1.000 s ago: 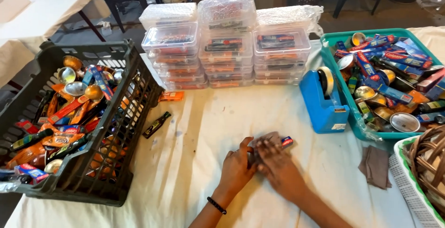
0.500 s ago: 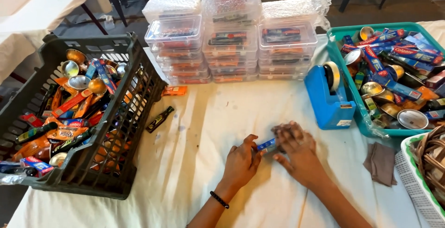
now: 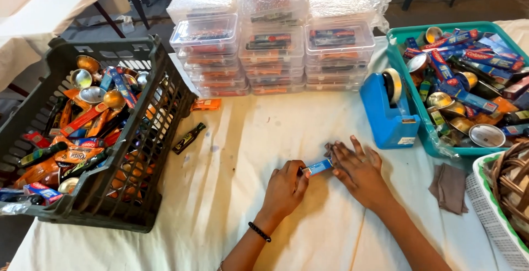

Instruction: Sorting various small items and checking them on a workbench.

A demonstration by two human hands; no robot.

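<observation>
Covering the table (image 3: 237, 155), a creased white cloth with faint stains serves as the work surface; beyond its far edge, at twelve o'clock, a dim floor and dark chair legs are seen, and a second white-covered table (image 3: 49, 6) stands at ten o'clock.

Near the centre of the cloth, slightly toward five o'clock, a small blue box (image 3: 318, 167) is held just above or on the surface; which of the two cannot be told. Its long axis runs roughly from eight o'clock to two o'clock, the far end tilted a little away from the person. The near-left end is pinched by the fingertips of the left hand (image 3: 285, 188), which is curled closed around it and wears a dark bead bracelet at the wrist. The far-right end is met by the right hand (image 3: 357, 169), whose fingers are spread flat and open, only the tips touching the box.

At nine o'clock a dark plastic crate (image 3: 149, 111) is filled with mixed packets and small metal bowls. At twelve o'clock stacks of clear plastic boxes (image 3: 273, 50) are ranged in three columns. A blue tape dispenser (image 3: 388, 116) sits at two o'clock, just beside a teal tray (image 3: 395, 56) of similar goods. A folded brown cloth (image 3: 447, 185) lies at three o'clock, near a woven basket (image 3: 509, 183).
</observation>
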